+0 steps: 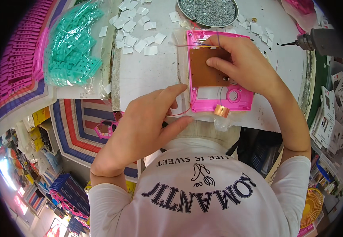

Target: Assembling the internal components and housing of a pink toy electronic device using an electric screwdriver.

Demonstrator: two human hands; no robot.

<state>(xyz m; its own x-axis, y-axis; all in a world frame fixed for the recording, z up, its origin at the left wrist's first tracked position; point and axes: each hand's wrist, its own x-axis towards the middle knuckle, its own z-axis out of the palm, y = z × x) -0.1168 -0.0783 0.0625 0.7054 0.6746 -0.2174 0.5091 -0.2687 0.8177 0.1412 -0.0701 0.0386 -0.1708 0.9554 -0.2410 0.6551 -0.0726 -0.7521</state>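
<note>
Right hand (242, 59) is being held spread, thumb laid on a brown board (205, 73) inside a pink case (204, 106).
The board is being judged light, stiff and fragile, best gripped by its edges; left hand (142, 122) is being held spread beside the case.

Upper left of left grip (140, 120): bagged teal parts (74, 49). Lower left: blue crates (71, 194). Lower right: yellow basket (312, 206).
</note>
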